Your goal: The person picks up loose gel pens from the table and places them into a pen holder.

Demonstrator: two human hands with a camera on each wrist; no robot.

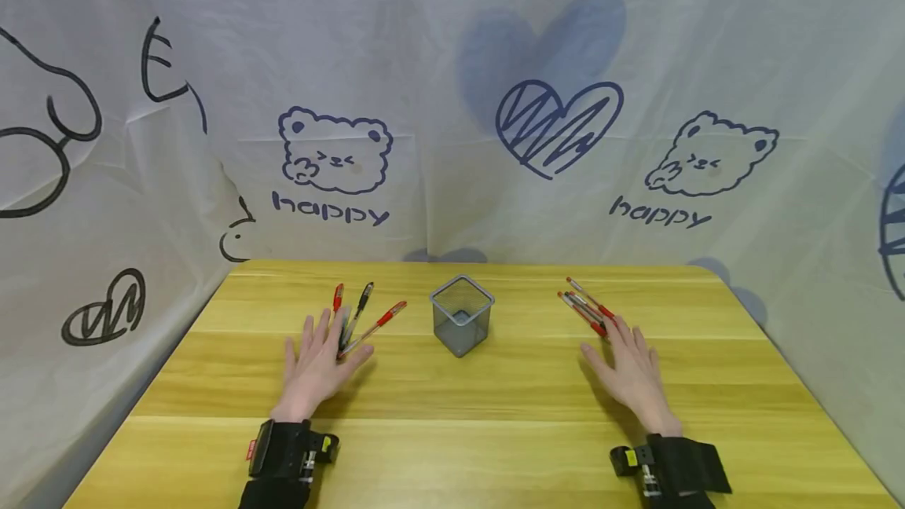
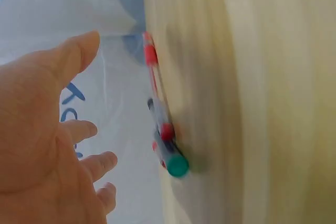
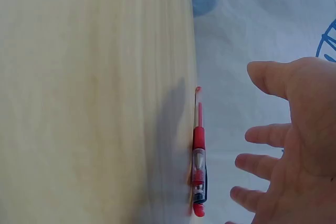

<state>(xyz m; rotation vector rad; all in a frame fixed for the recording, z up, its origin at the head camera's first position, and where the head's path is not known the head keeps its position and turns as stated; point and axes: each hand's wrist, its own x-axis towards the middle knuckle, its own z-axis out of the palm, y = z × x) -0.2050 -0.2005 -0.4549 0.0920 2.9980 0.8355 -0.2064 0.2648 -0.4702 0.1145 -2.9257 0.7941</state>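
My left hand (image 1: 318, 368) hovers with spread fingers just above the near ends of several pens on the left of the table. Among them are a black pen (image 1: 364, 298), a red pen (image 1: 387, 316) angled to the right and another red pen (image 1: 338, 297) partly hidden by the fingers. The left wrist view also shows a green-ended pen (image 2: 177, 165). On the right, my right hand (image 1: 629, 371) reaches over several red pens (image 1: 592, 319), fingers extended and holding nothing. One red pen (image 3: 199, 139) appears beside that hand in the right wrist view.
A grey mesh pen holder (image 1: 461, 336) stands between the two groups of pens, toward the back of the wooden table (image 1: 459, 454). White sheeting (image 1: 438, 61) with drawn bears and hearts hangs behind the table's far edge.
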